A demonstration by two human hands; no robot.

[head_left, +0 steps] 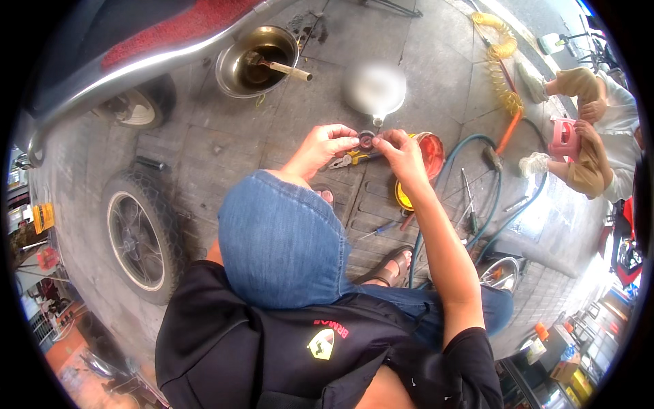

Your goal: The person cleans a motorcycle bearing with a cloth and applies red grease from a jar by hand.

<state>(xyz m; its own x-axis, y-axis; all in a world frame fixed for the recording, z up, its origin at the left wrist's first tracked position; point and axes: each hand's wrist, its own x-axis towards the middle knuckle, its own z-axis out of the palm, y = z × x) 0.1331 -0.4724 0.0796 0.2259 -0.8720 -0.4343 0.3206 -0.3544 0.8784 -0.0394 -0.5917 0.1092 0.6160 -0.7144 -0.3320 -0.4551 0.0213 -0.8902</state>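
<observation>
Between the fingertips of both hands I hold a small dark ring-shaped part (366, 140) with a reddish middle; its exact kind is too small to make out. My left hand (325, 146) pinches it from the left, and my right hand (403, 157) pinches it from the right. Just below it on the paving lie yellow-and-black pliers (353, 159). Beside my right hand stands a yellow tub (402, 196) with red grease-like stuff inside, partly hidden by that hand. Beyond the hands is a round white thing (375, 88), blurred.
A metal bowl (225, 71) with dark liquid and a brush (289, 69) stands far left. A spoked wheel (139, 238) lies left. Screwdrivers (470, 201), a teal hose (446, 167) and a yellow coiled hose (501, 51) lie right. Another person (586, 129) sits at far right.
</observation>
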